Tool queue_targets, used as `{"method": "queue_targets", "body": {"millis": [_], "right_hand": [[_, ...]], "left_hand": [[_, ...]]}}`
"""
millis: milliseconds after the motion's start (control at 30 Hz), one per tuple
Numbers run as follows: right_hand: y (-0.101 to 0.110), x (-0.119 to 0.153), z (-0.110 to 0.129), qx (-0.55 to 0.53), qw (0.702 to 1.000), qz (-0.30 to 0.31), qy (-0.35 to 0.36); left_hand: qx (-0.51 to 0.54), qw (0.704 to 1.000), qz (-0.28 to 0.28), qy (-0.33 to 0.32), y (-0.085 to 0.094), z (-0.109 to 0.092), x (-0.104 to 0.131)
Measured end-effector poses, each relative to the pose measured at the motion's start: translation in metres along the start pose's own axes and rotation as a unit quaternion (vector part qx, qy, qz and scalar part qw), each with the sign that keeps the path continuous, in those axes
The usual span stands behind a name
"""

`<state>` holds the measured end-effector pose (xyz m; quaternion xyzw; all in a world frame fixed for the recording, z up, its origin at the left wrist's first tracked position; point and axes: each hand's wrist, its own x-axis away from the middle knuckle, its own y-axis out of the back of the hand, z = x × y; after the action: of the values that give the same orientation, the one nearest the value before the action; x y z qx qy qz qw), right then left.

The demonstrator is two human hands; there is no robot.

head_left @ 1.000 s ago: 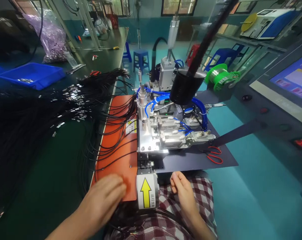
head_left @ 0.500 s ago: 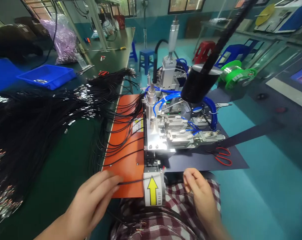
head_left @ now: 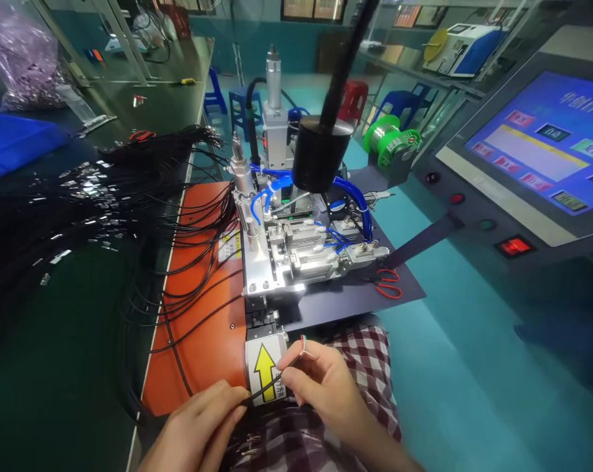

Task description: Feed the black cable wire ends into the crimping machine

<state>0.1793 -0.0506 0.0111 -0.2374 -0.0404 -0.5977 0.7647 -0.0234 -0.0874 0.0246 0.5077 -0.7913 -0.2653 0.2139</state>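
Observation:
A black cable (head_left: 264,391) runs between my two hands, in front of the yellow arrow label (head_left: 265,372) on the machine's near end. My left hand (head_left: 202,419) pinches the cable at its left. The fingers of my right hand (head_left: 320,380) are closed on it near its stripped end, where thin coloured wires (head_left: 303,342) stick up. Just beyond stands the metal machine (head_left: 296,255) with blue tubes. Several black cables (head_left: 202,282) cross the orange plate (head_left: 202,357) into the machine's left side.
A heap of black cables (head_left: 143,170) covers the left bench, with a blue tray (head_left: 18,141) behind. Red-handled scissors (head_left: 388,283) lie on the dark plate. A black cylinder (head_left: 320,154) hangs over the machine. At the right are a green spool (head_left: 389,141) and a control screen (head_left: 546,137).
My right hand has come left to the cable and closed on its wire end. The view has turned right, bringing the control screen into sight.

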Motion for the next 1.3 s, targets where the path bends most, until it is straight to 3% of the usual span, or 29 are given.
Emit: {"method": "queue_targets", "body": {"millis": [133, 267, 467, 633, 867, 933, 1000, 1067, 1167, 1300], "right_hand": [[-0.007, 0.001, 0.005, 0.047, 0.999, 0.0, -0.002], [-0.005, 0.0, 0.006, 0.039, 0.999, 0.01, 0.003], [-0.001, -0.005, 0.006, 0.031, 0.999, -0.024, 0.031], [0.012, -0.007, 0.013, 0.003, 1.0, 0.024, 0.016], [0.014, -0.003, -0.001, -0.039, 0.998, 0.036, 0.019], [0.01, -0.004, -0.009, -0.106, 0.994, 0.034, 0.006], [0.008, -0.005, -0.014, -0.156, 0.987, 0.042, -0.004], [0.007, -0.006, -0.016, -0.167, 0.983, 0.072, 0.0], [0.006, -0.005, -0.015, -0.15, 0.98, 0.127, 0.012], [0.005, -0.002, -0.011, -0.14, 0.982, 0.126, 0.018]], "left_hand": [[0.06, 0.997, 0.03, 0.04, -0.002, -0.011, -0.012], [0.143, 0.988, 0.019, 0.062, -0.006, -0.02, -0.029], [0.121, 0.992, 0.009, 0.025, -0.008, -0.04, -0.042], [0.073, 0.997, -0.011, -0.012, -0.004, -0.034, -0.053], [0.126, 0.991, 0.055, 0.003, 0.005, -0.032, -0.049], [0.055, 0.998, 0.036, 0.003, 0.018, -0.021, -0.05], [-0.098, 0.995, -0.031, 0.001, 0.036, -0.001, -0.051], [-0.273, 0.956, -0.1, 0.032, 0.052, 0.022, -0.053], [-0.399, 0.911, -0.093, 0.056, 0.064, 0.047, -0.059], [-0.424, 0.899, -0.089, 0.068, 0.062, 0.053, -0.075]]}}
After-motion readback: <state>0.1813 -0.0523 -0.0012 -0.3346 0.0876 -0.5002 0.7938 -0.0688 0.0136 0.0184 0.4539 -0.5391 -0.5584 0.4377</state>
